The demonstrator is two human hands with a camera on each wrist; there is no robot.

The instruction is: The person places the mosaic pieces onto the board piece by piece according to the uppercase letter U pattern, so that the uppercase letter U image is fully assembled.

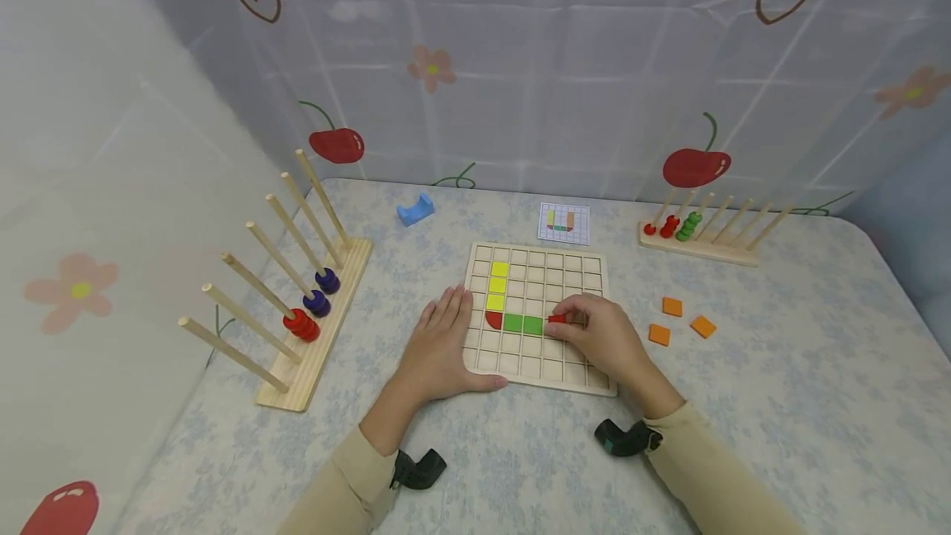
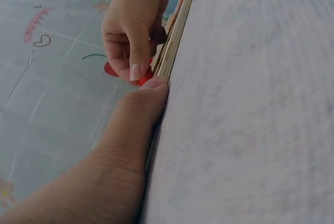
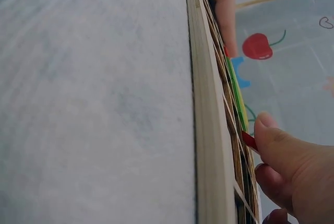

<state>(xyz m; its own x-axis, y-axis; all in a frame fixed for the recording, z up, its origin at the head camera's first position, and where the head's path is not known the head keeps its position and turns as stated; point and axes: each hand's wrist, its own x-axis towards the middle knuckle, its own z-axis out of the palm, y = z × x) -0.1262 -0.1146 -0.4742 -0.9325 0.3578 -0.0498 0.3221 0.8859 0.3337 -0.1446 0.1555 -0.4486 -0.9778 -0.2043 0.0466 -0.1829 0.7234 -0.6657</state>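
A square wooden grid board (image 1: 531, 362) lies on the table. In its cells sit yellow square tiles (image 1: 496, 286), a red rounded corner tile (image 1: 494, 319) and two green square tiles (image 1: 523, 324) in a row. My right hand (image 1: 598, 333) pinches another red tile (image 1: 556, 319) between thumb and fingers, beside the right green tile. The right wrist view shows this red tile (image 3: 249, 140) tilted at the board's surface. My left hand (image 1: 440, 349) rests along the board's left edge, fingers straight, its thumb (image 2: 151, 91) against the near edge.
Three orange square tiles (image 1: 672, 306) lie right of the board. Behind it are a pattern card (image 1: 564, 224) and a blue notched block (image 1: 415, 210). A wooden peg rack with rings (image 1: 315, 362) stands at left, a smaller bead rack (image 1: 698, 248) at back right.
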